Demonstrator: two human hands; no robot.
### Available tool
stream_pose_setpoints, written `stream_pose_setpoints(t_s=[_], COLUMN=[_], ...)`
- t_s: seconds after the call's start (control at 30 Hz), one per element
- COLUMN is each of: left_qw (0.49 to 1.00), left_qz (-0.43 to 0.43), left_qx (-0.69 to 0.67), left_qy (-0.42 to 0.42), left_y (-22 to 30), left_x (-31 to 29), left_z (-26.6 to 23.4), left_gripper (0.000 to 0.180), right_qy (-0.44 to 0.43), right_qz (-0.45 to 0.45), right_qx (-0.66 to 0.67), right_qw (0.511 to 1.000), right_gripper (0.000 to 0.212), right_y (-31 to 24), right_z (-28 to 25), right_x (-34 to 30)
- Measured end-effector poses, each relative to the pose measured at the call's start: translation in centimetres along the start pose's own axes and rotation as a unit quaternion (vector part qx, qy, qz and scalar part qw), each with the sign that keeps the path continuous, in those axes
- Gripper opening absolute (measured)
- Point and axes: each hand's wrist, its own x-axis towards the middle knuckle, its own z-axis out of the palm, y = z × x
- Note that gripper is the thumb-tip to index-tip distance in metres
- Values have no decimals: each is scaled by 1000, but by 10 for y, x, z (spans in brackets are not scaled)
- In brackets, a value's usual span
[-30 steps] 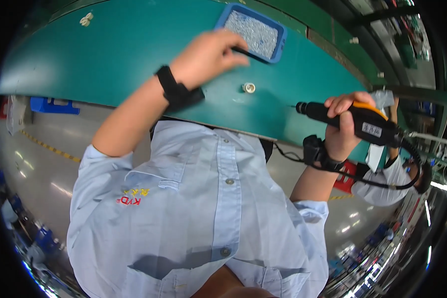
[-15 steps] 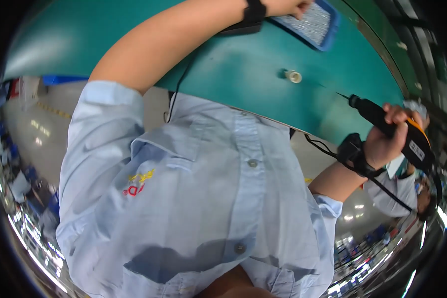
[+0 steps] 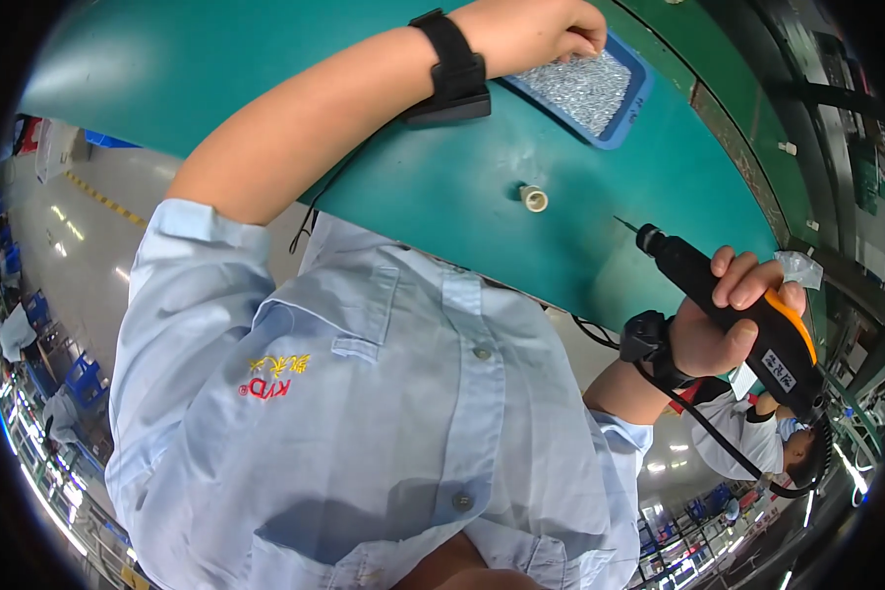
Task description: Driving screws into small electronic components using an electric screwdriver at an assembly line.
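My left hand (image 3: 546, 31) is bent over a blue tray (image 3: 643, 98), its fingers bunched at the small silvery metal pieces (image 3: 585, 93) inside. Whatever is between those fingertips is too small to make out. In my right hand (image 3: 723, 320) I grip a black and orange electric screwdriver (image 3: 698, 280), its thin bit pointing left over the table. A small cream-coloured hollow cylinder (image 3: 533, 199) lies on the green table (image 3: 442, 187), between the tray and the table's near edge, left of the bit. Neither hand touches it.
A black cable (image 3: 708, 418) runs by my right forearm to the screwdriver's rear. Near that hand is a clear plastic bag (image 3: 799, 268). A metal rail (image 3: 742, 147) borders the table at right. Another person (image 3: 742, 433) sits beyond my right arm.
The whole view has shifted, so the table, tray and cylinder appear lower and further left. My left hand stays at the tray; my right still holds the screwdriver, bit toward the cylinder.
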Motion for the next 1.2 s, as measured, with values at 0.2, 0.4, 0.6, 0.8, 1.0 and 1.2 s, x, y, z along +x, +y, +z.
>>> stream_pose_setpoints(t_s=[0.2, 0.4, 0.6, 0.8, 1.0, 1.2], left_qw=[983, 975, 996, 985, 986, 993], left_qz=[-42, -61, 5, -15, -16, 18], left_qx=[-172, -213, -88, -169, -162, -111], left_qy=[54, 0, -26, -13, -26, -18], left_y=[14, 23, 49, 59, 66, 72], left_x=[-3, -47, -80, -91, -93, -92], left_z=[15, 35, 52, 60, 56, 51], left_gripper=[14, 8, 9, 9, 10, 22], right_qy=[44, 40, -6, -33, -44, -14], right_qz=[-38, 45, 26, -64, -63, -43], right_qx=[-11, 4, 114, 157, 149, 130], right_qw=[998, 998, 993, 985, 986, 991], right_gripper=[41, 44, 32, 33, 34, 34], right_y=[-1, -1, -17, -14, -17, -14], right_z=[5, 13, 16, 32, 34, 43], right_x=[3, 14, 22, 20, 15, 12])
